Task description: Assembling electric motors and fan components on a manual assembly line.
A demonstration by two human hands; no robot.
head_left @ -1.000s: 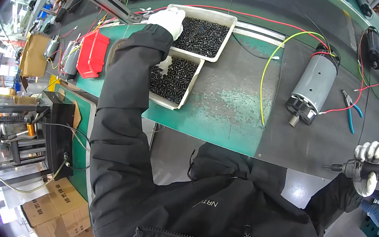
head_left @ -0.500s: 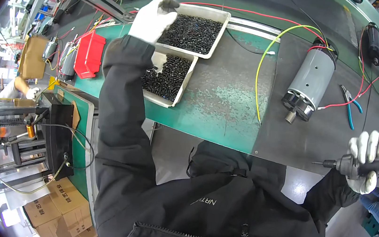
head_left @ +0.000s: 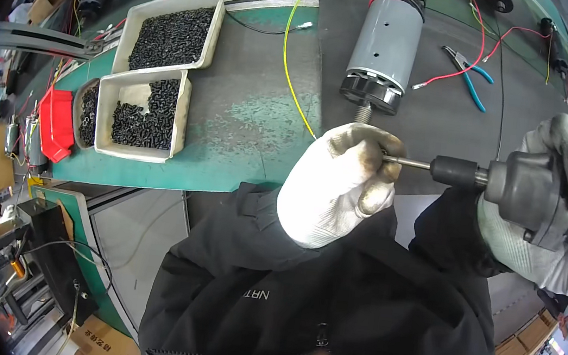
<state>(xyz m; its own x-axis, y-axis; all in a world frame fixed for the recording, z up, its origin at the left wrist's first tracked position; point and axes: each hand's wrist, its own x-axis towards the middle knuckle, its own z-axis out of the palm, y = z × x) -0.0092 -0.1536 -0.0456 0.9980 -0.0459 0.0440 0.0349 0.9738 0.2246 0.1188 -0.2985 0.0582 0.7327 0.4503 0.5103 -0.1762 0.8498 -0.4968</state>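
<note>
My left hand, in a white glove with stained fingertips, pinches at the tip of a thin driver bit. Whatever lies between its fingers is hidden. In my gloved right hand is a dark grey power screwdriver, held level with its bit toward the left hand. Just beyond my left hand lies a grey cylindrical motor with black ends and a threaded shaft facing me. To the left, an upper white tray and a lower white tray hold many small black parts.
Blue-handled pliers lie right of the motor, near a red wire. A yellow-green wire curves across the bench. A red bin and a small round container stand left of the trays. Black machinery is at lower left.
My left hand has moved from the upper tray to the bit's tip, fingers pinched. My right hand has lifted the screwdriver up in front of me. The view has shifted right.
</note>
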